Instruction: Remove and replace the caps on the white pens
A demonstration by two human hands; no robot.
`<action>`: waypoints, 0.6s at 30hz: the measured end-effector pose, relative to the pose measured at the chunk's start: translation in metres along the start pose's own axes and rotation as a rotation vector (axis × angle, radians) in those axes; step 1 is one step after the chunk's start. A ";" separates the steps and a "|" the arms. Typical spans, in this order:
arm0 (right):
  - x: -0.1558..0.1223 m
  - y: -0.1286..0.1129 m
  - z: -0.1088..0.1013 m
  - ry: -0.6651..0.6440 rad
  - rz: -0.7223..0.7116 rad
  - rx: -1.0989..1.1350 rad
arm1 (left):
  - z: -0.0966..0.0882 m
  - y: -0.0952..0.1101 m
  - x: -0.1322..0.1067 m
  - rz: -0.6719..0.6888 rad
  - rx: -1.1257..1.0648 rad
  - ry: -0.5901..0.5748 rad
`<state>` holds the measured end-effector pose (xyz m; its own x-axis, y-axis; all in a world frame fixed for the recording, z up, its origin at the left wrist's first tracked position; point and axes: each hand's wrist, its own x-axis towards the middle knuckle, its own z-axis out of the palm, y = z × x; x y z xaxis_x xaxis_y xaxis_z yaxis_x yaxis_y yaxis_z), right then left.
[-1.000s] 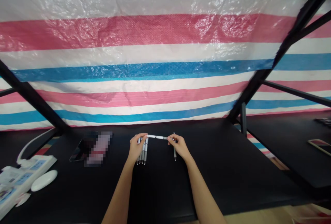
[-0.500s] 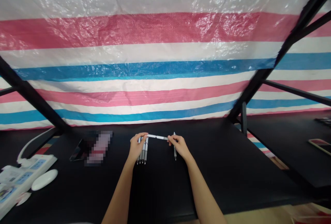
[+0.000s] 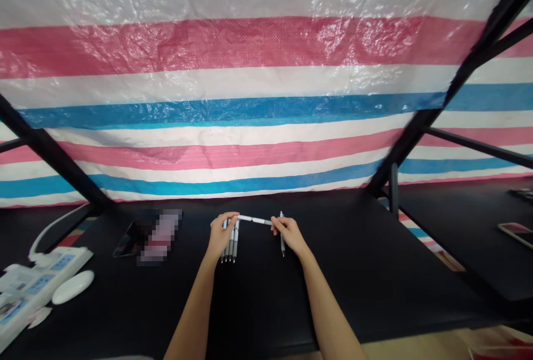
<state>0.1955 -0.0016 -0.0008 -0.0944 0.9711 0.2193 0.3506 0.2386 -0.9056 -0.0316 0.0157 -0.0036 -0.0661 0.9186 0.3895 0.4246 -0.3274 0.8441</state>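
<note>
A white and grey pen point(image 3: 257, 220) is held nearly level between my two hands, just above the black tabletop. My left hand point(image 3: 219, 233) is closed, pinching the pen's white end. At its grey end, the thumb and fingers of my right hand point(image 3: 290, 234) grip it. Beneath and beside the left fingers lies a row of several similar pens point(image 3: 232, 248), side by side, grey tips towards me; their upper ends are partly hidden. Another pen point(image 3: 283, 247) lies lengthwise by the right hand, which covers part of it.
On the left are a white power strip point(image 3: 45, 288), a white computer mouse point(image 3: 73, 287) and a dark phone point(image 3: 131, 241) beside a blurred patch. Another phone point(image 3: 518, 233) lies at far right. Black frame bars point(image 3: 416, 132) and a striped plastic sheet point(image 3: 250, 82) stand behind the black table point(image 3: 375, 271).
Almost nothing differs. Both hands hold the same pen in the same pose, and the whole view has shifted very slightly.
</note>
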 end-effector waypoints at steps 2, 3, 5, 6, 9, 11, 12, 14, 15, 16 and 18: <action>0.000 0.000 0.000 -0.002 0.005 0.007 | 0.000 0.003 0.000 -0.021 -0.035 -0.008; 0.000 0.001 0.000 -0.001 0.007 0.009 | 0.001 0.004 0.000 -0.039 -0.064 -0.017; 0.000 0.000 0.001 0.002 0.007 0.012 | 0.002 0.008 -0.001 -0.087 -0.139 -0.039; 0.000 0.000 0.001 0.002 0.003 0.014 | 0.003 0.009 -0.001 -0.112 -0.178 -0.046; -0.002 -0.005 0.002 -0.015 -0.018 0.026 | 0.007 0.014 -0.002 -0.157 -0.257 -0.031; -0.003 -0.010 0.002 -0.055 -0.034 0.032 | 0.009 0.017 -0.003 -0.175 -0.298 0.001; -0.004 -0.013 0.002 -0.082 -0.042 0.033 | 0.010 0.018 -0.004 -0.189 -0.328 0.011; -0.005 -0.018 0.003 -0.132 -0.056 0.036 | 0.012 0.021 -0.004 -0.220 -0.403 0.013; -0.006 -0.020 0.003 -0.147 -0.059 0.045 | 0.013 0.022 -0.004 -0.232 -0.437 0.009; -0.006 -0.021 0.004 -0.155 -0.054 0.062 | 0.014 0.022 -0.005 -0.239 -0.464 0.003; -0.006 -0.022 0.005 -0.161 -0.032 0.103 | 0.014 0.023 -0.005 -0.242 -0.495 -0.003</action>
<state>0.1836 -0.0124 0.0158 -0.2551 0.9470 0.1954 0.2486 0.2595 -0.9332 -0.0085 0.0071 0.0088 -0.1062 0.9810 0.1622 -0.0780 -0.1708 0.9822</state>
